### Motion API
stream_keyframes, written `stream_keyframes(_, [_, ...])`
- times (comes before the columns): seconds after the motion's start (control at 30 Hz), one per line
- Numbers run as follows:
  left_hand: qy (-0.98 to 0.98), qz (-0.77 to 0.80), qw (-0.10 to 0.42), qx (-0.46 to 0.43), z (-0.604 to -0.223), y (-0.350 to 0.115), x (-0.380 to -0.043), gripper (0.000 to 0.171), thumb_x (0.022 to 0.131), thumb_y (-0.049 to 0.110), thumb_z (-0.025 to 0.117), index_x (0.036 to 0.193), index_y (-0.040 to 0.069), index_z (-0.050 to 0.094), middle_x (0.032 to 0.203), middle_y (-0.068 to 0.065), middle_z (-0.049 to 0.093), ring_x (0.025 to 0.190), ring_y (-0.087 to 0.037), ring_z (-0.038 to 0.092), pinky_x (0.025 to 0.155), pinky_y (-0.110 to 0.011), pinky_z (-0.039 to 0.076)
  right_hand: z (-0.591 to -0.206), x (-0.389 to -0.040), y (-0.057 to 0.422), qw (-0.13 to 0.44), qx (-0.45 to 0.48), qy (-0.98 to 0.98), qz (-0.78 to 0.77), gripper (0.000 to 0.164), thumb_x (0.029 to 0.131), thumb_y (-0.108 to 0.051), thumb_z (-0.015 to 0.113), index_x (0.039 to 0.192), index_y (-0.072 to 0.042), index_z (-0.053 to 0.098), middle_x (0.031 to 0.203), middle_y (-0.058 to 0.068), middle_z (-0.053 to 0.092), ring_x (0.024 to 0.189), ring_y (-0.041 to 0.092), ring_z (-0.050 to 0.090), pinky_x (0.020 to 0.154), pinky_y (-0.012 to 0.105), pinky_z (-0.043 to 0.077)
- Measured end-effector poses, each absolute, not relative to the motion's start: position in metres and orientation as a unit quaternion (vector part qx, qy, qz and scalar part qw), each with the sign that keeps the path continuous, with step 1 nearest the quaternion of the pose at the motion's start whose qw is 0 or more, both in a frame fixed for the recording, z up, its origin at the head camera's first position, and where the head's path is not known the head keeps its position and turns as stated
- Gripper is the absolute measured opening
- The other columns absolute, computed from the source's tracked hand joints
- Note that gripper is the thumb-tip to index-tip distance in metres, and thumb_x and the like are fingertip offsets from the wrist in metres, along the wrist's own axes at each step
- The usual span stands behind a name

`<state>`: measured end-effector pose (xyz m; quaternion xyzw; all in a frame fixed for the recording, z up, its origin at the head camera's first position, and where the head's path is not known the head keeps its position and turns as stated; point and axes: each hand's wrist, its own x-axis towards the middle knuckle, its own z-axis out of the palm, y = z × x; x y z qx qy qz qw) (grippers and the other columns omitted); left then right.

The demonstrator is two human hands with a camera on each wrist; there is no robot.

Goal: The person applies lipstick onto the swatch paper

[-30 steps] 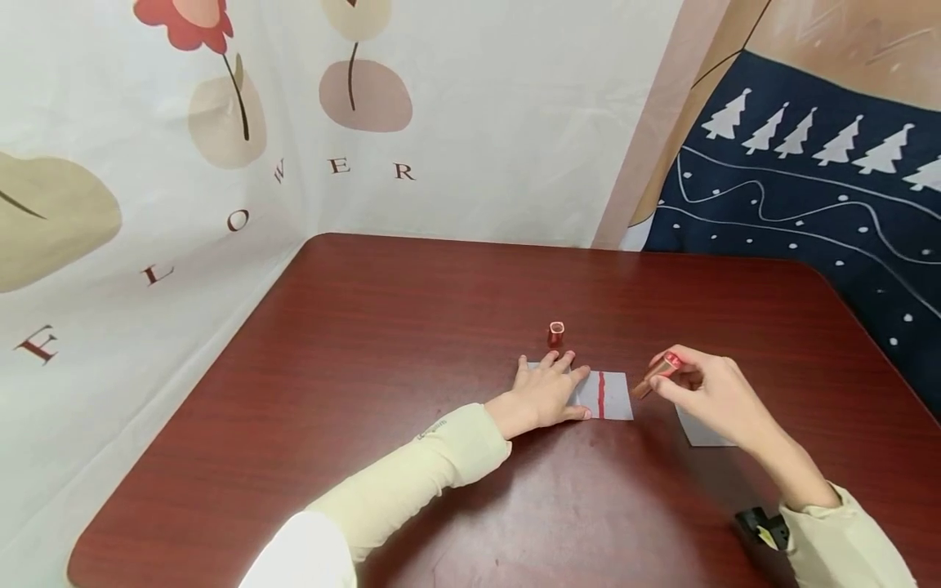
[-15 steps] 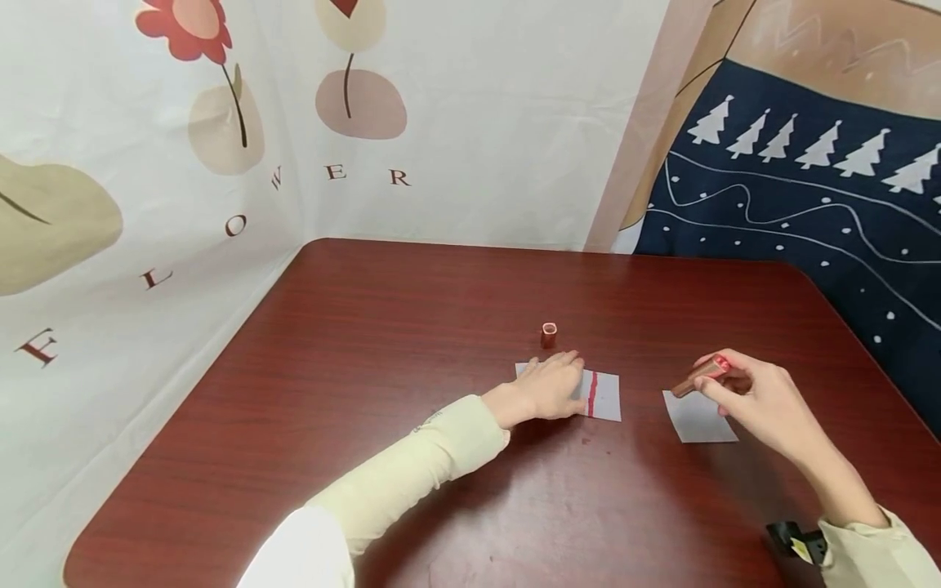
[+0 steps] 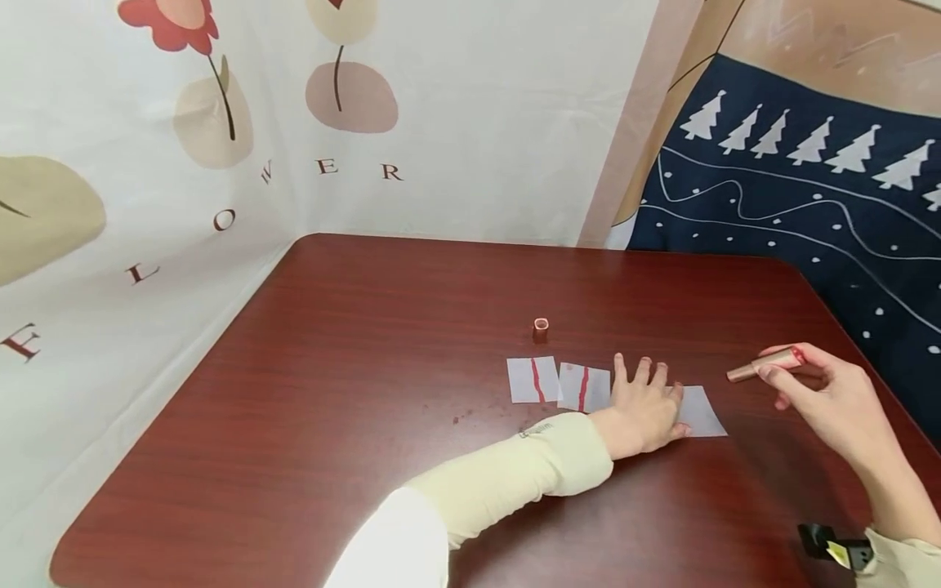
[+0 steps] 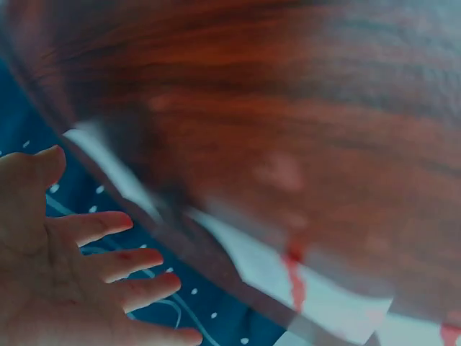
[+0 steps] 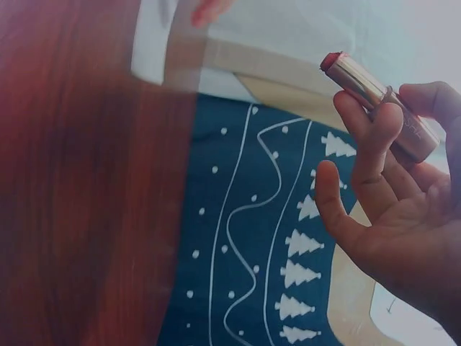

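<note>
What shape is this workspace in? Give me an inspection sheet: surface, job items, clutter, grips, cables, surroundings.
Surface: reddish-brown table, glossy.
Job items: two red-striped paper squares, plain-looking square, uncapped lipstick, upright cap.
Clutter: small dark specks near the striped squares.
Left grip: fingers spread over the plain-looking square's left part; contact unclear.
Right grip: holds the lipstick off the table.
Cables: nothing seen.
Surroundings: white flower-print hanging, navy tree-print fabric.

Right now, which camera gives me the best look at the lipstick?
The right wrist view: it shows the lipstick close up in the right hand, with its red tip and lettering visible. The head view shows it smaller, no lettering discernible. The left wrist view misses it.
</note>
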<state>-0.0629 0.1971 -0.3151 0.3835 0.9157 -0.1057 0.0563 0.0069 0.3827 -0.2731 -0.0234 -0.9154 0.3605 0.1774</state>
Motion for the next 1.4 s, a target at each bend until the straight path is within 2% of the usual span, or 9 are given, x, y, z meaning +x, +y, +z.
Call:
stream_keyframes(0.13, [0.914,-0.113,0.046,0.386,-0.322,0.182,-0.075,0.057,0.085,0.067,0.043,0.138,0.048,0.038,0.147,0.011,0.03,0.136,-0.019,0.02,0.105,-0.055,0.011,-0.278,0.009,0.39,0.169,-0.025,-0.921,0.351,0.011,0.09,-0.017,0.063,0.1,-0.013,0.063,0.085,-0.03,0.056,0.053,0.007,0.054,0.044,0.024,0.034])
stream_keyframes(0.3, [0.915,-0.061,0.05,0.395,-0.319,0.153,-0.095,0.056,0.082,0.063,0.053,0.134,0.044,0.046,0.144,0.006,0.038,0.133,-0.021,0.028,0.104,-0.056,0.016,-0.281,0.003,0.388,0.157,-0.001,-0.925,0.347,0.011,0.09,-0.018,0.063,0.1,-0.012,0.065,0.094,-0.031,0.054,0.055,0.01,0.053,0.046,0.023,0.037])
stream_keyframes(0.5, [0.926,-0.003,0.047,0.375,-0.32,0.135,-0.109,0.059,0.077,0.061,0.063,0.131,0.037,0.053,0.137,0.003,0.046,0.134,-0.024,0.027,0.103,-0.06,0.015,-0.284,-0.026,0.359,0.087,0.072,-0.939,0.326,0.02,0.088,-0.018,0.065,0.104,-0.006,0.062,0.087,0.0,0.065,0.056,0.014,0.058,0.05,0.023,0.043])
stream_keyframes(0.57, [0.93,0.009,0.042,0.365,-0.32,0.132,-0.112,0.06,0.075,0.06,0.065,0.129,0.035,0.056,0.135,0.003,0.048,0.133,-0.025,0.027,0.103,-0.06,0.014,-0.284,-0.036,0.349,0.058,0.085,-0.94,0.325,0.025,0.087,-0.018,0.067,0.107,-0.004,0.06,0.084,0.006,0.065,0.057,0.017,0.059,0.052,0.024,0.045])
stream_keyframes(0.77, [0.933,0.039,0.056,0.353,-0.321,0.126,-0.116,0.059,0.073,0.059,0.069,0.125,0.033,0.06,0.132,0.004,0.051,0.13,-0.024,0.029,0.102,-0.06,0.015,-0.286,-0.062,0.324,0.03,0.113,-0.937,0.33,0.022,0.087,-0.014,0.066,0.106,-0.004,0.061,0.088,0.006,0.067,0.071,0.021,0.063,0.058,0.026,0.05])
stream_keyframes(0.87, [0.933,0.042,0.056,0.353,-0.321,0.125,-0.116,0.059,0.072,0.059,0.069,0.125,0.035,0.06,0.133,0.004,0.05,0.129,-0.023,0.029,0.102,-0.06,0.017,-0.29,-0.071,0.314,0.036,0.124,-0.941,0.313,0.019,0.086,-0.011,0.065,0.104,-0.004,0.061,0.089,0.006,0.067,0.08,0.024,0.065,0.065,0.032,0.051])
stream_keyframes(1.07, [0.933,0.04,0.065,0.351,-0.322,0.123,-0.117,0.059,0.072,0.059,0.07,0.126,0.04,0.057,0.134,0.002,0.047,0.128,-0.023,0.026,0.102,-0.059,0.017,-0.297,-0.077,0.306,0.046,0.136,-0.945,0.294,0.022,0.084,-0.005,0.066,0.105,0.001,0.061,0.091,0.011,0.066,0.084,0.03,0.065,0.068,0.043,0.051])
stream_keyframes(1.2, [0.934,0.032,0.065,0.349,-0.321,0.122,-0.117,0.059,0.072,0.06,0.069,0.127,0.041,0.056,0.133,0.001,0.047,0.127,-0.023,0.026,0.102,-0.06,0.016,-0.3,-0.08,0.305,0.045,0.135,-0.946,0.291,0.022,0.084,-0.004,0.065,0.104,0.001,0.06,0.091,0.011,0.066,0.083,0.029,0.065,0.068,0.041,0.051])
stream_keyframes(1.4, [0.935,0.026,0.067,0.347,-0.318,0.122,-0.115,0.058,0.074,0.059,0.068,0.127,0.041,0.056,0.132,0.001,0.048,0.128,-0.022,0.025,0.102,-0.061,0.014,-0.305,-0.084,0.302,0.05,0.14,-0.95,0.273,0.02,0.082,-0.005,0.068,0.1,-0.003,0.061,0.08,0.004,0.064,0.066,0.017,0.056,0.057,0.029,0.045])
